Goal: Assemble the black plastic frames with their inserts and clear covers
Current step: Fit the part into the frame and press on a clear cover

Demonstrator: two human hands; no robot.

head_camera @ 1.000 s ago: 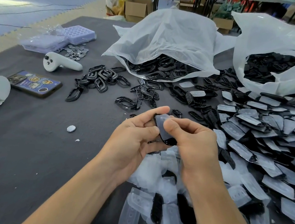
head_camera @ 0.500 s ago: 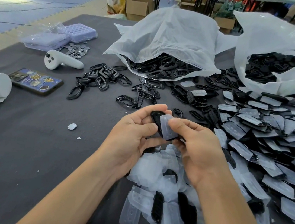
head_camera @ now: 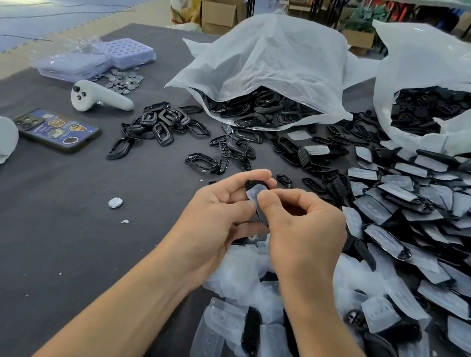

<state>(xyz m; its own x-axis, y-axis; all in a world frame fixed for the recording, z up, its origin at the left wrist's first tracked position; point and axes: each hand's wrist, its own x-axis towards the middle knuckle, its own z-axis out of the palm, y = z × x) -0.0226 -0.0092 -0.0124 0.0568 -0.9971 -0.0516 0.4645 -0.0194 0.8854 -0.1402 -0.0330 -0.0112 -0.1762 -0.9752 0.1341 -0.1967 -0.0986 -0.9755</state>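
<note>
The left hand [head_camera: 218,214] grips a black frame [head_camera: 255,184], the right hand [head_camera: 304,230] pinches a clear cover [head_camera: 253,195] onto it, perhaps half-seated; finished pieces [head_camera: 400,214] crowd the bench [head_camera: 46,230] along its right edge, full bags [head_camera: 270,65] remain.

Soft even daylight, sharp, wide-angle edge distortion

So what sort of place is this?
Probably a small assembly workshop or warehouse: a white bag spills loose black frames onto the table, covered pieces lie heaped at the right, and cardboard boxes stand on the floor behind.
</note>
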